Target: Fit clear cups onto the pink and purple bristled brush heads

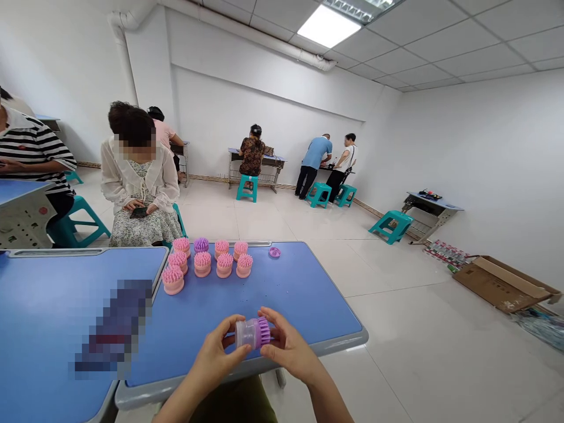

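Above the front edge of the blue desk, both my hands hold one round scrub brush on its side. My left hand grips its clear plastic cup between thumb and fingers. On the other end, the thumb and fingers of my right hand close around the purple bristle head. Several finished-looking brushes with pink bristles and peach bases, such as this pink brush, stand upright at the back left of the desk. Among them is a purple-bristled brush. To their right lies a small round purple part.
Another blue desk adjoins on the left, with a blurred dark item on it. Facing me, a person sits behind the desks holding a phone. Farther back are other people, teal stools and, at right, a cardboard box.
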Demonstrator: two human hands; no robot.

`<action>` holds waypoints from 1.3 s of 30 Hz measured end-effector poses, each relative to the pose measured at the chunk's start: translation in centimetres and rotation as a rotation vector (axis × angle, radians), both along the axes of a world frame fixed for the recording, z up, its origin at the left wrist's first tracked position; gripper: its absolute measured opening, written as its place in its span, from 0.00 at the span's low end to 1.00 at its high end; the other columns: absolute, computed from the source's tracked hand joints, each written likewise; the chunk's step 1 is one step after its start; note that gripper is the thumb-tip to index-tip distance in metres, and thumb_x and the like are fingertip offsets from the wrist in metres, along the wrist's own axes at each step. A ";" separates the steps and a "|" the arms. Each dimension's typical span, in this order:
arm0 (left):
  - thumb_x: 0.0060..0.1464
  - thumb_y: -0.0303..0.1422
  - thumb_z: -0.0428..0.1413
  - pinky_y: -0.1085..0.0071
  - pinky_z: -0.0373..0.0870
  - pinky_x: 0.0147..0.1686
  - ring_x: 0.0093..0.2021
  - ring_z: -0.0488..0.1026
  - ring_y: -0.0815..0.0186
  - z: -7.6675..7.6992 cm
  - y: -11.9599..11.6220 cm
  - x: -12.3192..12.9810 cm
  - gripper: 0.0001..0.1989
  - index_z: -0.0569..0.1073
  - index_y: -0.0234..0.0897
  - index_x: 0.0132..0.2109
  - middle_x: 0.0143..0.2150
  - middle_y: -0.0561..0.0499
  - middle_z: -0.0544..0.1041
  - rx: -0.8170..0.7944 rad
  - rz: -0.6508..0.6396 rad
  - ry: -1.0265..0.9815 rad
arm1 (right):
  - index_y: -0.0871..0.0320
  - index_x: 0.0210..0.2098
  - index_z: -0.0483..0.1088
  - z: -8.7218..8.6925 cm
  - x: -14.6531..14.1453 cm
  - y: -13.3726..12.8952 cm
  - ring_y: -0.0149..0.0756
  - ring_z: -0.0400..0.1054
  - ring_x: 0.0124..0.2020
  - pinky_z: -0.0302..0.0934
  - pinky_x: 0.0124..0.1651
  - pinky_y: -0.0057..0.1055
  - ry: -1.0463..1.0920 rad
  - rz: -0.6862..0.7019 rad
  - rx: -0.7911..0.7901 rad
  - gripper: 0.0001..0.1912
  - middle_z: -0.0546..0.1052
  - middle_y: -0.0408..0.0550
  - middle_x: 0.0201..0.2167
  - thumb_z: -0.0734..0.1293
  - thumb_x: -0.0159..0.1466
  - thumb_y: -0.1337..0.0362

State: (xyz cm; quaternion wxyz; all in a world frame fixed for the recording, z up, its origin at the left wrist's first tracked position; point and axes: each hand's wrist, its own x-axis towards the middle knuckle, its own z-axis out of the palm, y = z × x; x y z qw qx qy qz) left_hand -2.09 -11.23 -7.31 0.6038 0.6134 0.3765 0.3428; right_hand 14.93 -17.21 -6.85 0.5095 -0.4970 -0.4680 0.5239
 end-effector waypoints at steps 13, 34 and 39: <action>0.37 0.32 0.59 0.64 0.70 0.47 0.45 0.73 0.56 -0.1 -0.3 0.4 0.23 0.70 0.33 0.45 0.46 0.43 0.74 -0.009 -0.033 -0.029 | 0.55 0.47 0.67 0.3 0.6 -0.3 0.39 0.68 0.40 0.62 0.44 0.36 -0.036 0.023 0.016 0.31 0.74 0.49 0.40 0.74 0.46 0.52; 0.41 0.31 0.57 0.64 0.70 0.49 0.46 0.73 0.57 -1.1 0.9 5.5 0.23 0.71 0.38 0.49 0.49 0.46 0.76 0.309 -0.154 0.139 | 0.57 0.41 0.72 -0.2 4.2 -0.5 0.36 0.68 0.33 0.62 0.40 0.34 0.022 -0.219 0.055 0.26 0.75 0.46 0.33 0.74 0.45 0.52; 0.47 0.36 0.56 0.67 0.63 0.54 0.54 0.68 0.59 -0.1 4.0 10.7 0.28 0.64 0.37 0.57 0.55 0.46 0.72 0.424 -0.267 0.246 | 0.55 0.43 0.70 -1.2 7.1 -0.3 0.39 0.70 0.37 0.66 0.38 0.35 0.155 -0.507 0.010 0.30 0.75 0.48 0.38 0.73 0.45 0.48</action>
